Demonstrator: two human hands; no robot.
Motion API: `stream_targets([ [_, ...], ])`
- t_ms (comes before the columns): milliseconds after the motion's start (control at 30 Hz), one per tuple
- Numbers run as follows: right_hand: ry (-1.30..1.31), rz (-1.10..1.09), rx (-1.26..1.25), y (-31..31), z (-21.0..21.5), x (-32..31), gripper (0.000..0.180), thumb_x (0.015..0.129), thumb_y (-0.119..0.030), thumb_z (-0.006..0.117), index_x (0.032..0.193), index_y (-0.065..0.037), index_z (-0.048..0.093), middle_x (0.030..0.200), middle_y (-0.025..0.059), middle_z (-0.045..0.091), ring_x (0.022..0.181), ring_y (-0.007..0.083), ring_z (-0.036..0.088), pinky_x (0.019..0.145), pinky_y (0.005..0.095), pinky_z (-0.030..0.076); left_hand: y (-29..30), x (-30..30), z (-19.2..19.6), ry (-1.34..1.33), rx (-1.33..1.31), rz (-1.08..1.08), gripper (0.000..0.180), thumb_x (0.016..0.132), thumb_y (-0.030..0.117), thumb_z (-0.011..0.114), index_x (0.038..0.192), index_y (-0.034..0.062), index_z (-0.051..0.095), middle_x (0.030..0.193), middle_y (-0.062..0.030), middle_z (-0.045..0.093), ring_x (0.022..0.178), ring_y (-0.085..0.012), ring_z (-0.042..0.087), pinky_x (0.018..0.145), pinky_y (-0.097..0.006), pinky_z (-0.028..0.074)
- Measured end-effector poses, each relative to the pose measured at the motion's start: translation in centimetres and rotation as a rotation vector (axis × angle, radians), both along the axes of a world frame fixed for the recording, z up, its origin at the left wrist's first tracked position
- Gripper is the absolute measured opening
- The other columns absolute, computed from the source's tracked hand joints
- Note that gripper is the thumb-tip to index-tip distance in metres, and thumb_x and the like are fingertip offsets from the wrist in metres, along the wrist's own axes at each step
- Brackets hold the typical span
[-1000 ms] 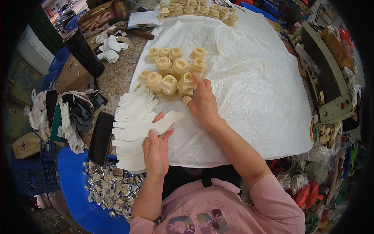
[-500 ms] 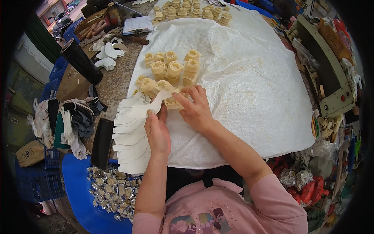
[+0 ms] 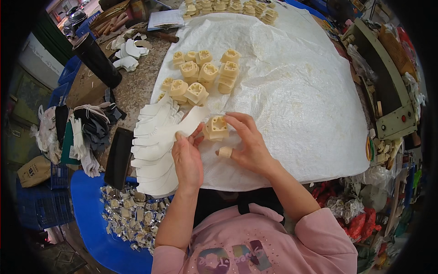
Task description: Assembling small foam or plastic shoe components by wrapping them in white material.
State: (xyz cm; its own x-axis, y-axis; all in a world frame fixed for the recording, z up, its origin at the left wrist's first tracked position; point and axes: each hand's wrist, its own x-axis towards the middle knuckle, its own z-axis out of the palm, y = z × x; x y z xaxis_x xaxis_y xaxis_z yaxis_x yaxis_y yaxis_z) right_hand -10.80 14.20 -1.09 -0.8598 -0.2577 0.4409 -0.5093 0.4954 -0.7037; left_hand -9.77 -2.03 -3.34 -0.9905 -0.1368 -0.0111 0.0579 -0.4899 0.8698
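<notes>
My left hand (image 3: 188,157) pinches a thin white curved strip (image 3: 194,119) between thumb and fingers, above the fanned stack of similar strips (image 3: 155,160). Right of it sits a cream moulded block (image 3: 216,128) with a hollow top and small holes. The fingertips of my left hand come close to its left side; whether they touch it I cannot tell. My right hand (image 3: 250,144) is spread open around the block's right side, index fingertip at its upper edge. A beige wrap (image 3: 225,152) covers part of the right thumb. More cream blocks (image 3: 196,75) stand in stacks beyond.
A white woven sheet (image 3: 292,100) covers the table. At the left stand a black cylinder (image 3: 97,59) and a dark oblong object (image 3: 119,157). Below is a blue tub (image 3: 86,219) of small shiny pieces. A green metal machine (image 3: 388,86) stands at the right.
My right hand has come off the strip's right end and spread beside the block. The strip has moved right and now slants upward, leaving the block uncovered. The view has shifted slightly.
</notes>
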Motion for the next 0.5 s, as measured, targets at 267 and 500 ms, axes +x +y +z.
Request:
stream_targets([
  [267, 0.235, 0.108, 0.065, -0.9, -0.4, -1.6, 0.055, 0.063, 0.010, 0.064, 0.116, -0.004, 0.056, 0.124, 0.0146, 0.052, 0.110, 0.0334, 0.051, 0.090, 0.0389, 0.047, 1.2, 1.8, 0.7, 0.156, -0.023, 0.066, 0.053, 0.100, 0.039, 0.031, 0.139, 0.0032, 0.031, 0.135, -0.0134, 0.044, 0.124, -0.0249, 0.045, 0.105, -0.038, 0.032],
  [500, -0.085, -0.133, -0.305, -1.4, -1.6, -1.7, 0.035, 0.076, 0.007, 0.060, 0.110, -0.002, 0.059, 0.104, 0.0135, 0.062, 0.094, 0.0261, 0.062, 0.078, 0.0344, 0.052, 1.0, 1.8, -0.8, 0.175, -0.112, 0.023, 0.052, 0.101, 0.034, 0.031, 0.140, -0.0004, 0.029, 0.137, -0.0142, 0.042, 0.127, -0.0246, 0.043, 0.109, -0.040, 0.029],
])
